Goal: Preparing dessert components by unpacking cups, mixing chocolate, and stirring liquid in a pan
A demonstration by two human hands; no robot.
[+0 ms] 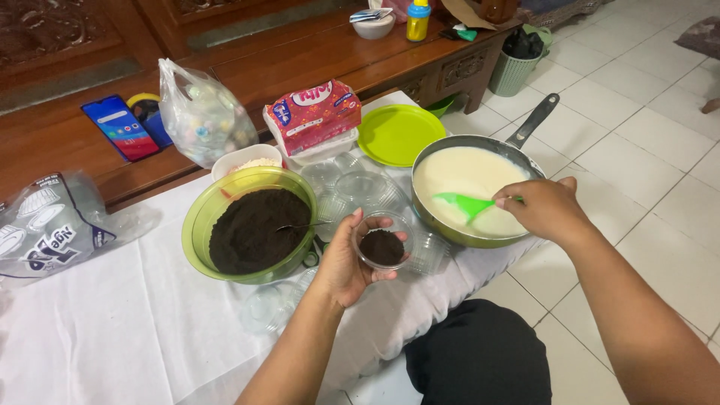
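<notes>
At the centre of the view, a small clear plastic cup with a layer of dark brown crumbs sat in the left hand, whose fingers were wrapped around its base and side. At three o'clock from the cup, the right hand was closed on the handle of a bright green plastic ladle, its bowl dipped in the pale cream mixture filling a round metal frying pan with a black handle. Doing this step well likely called for a level cup held close to the pan's rim and a modest scoop, so nothing dripped on the white cloth. At nine o'clock stood a green bowl of dark crumbs; empty clear cups lay at twelve o'clock.
</notes>
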